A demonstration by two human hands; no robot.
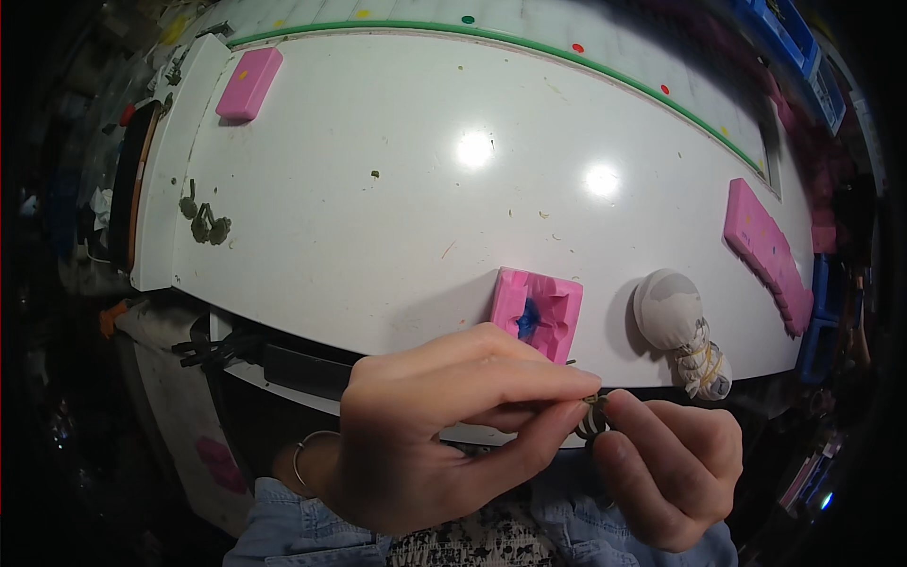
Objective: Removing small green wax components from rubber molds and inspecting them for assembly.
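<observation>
Close to the table's near edge, my two hands meet at a small dark olive piece with pale stripes (592, 420). My left hand (444, 425) pinches its upper end between thumb and forefinger. From the other side, my right hand (671, 463) grips it with thumb and fingers, the rest curled in. Fingertips cover much of the piece, so its exact kind cannot be made out. Just beyond my left hand lies a pink hollow mould (564, 307) with blue inside, its near part hidden by the hand. A rounded grey-white cloth bundle (669, 307) bound with rubber bands lies to the right.
A pink block (250, 83) lies at the far left of the white table (378, 246); longer pink blocks (770, 250) lie at the right. Olive clumps with stems (208, 227) sit near the left edge. A green strip (416, 25) runs along the back, and small crumbs are scattered about.
</observation>
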